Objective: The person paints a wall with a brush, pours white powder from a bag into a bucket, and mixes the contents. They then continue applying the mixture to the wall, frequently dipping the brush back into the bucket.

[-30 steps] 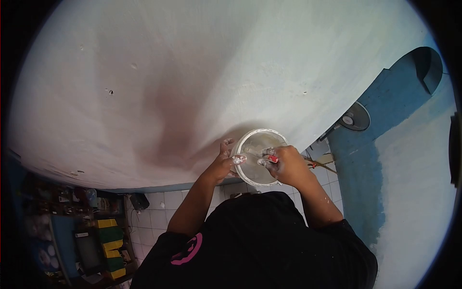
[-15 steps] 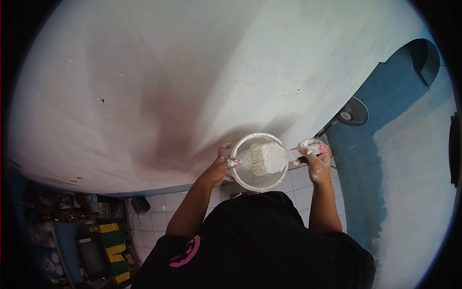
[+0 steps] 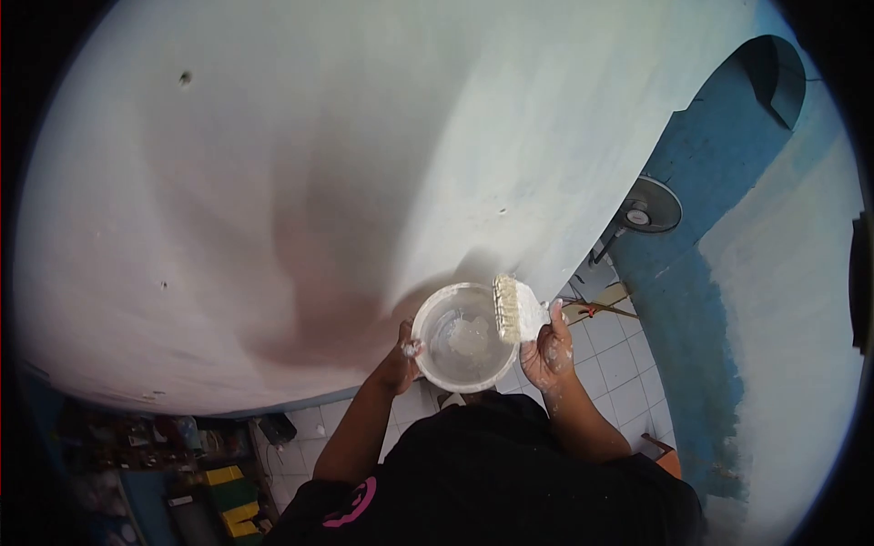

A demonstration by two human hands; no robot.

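Note:
My left hand (image 3: 401, 357) grips the left rim of a round whitish bucket (image 3: 421, 369), its thumb hooked over the edge. Some white paint (image 3: 467, 336) lies at the bottom of the bucket. In my right hand (image 3: 552, 353) is a wide paintbrush (image 3: 515, 309), coated in white, its pale bristles pointing left above the bucket's right rim. The brush handle is mostly hidden by the hand. White paint marks the fingers of both hands. Just ahead stands a whitish painted wall (image 3: 364, 136) with my shadow on it.
A fan (image 3: 648, 207) stands at the right, past the wall's edge. The blue wall (image 3: 678, 318) there is partly painted white. White floor tiles (image 3: 612, 369) show below. Cluttered shelves (image 3: 137, 446) are at lower left, and an orange object (image 3: 669, 461) at lower right.
My right hand has drawn the paintbrush from over the bucket's middle to its right rim and tipped it more upright. The bucket and left hand sit lower and further left in view.

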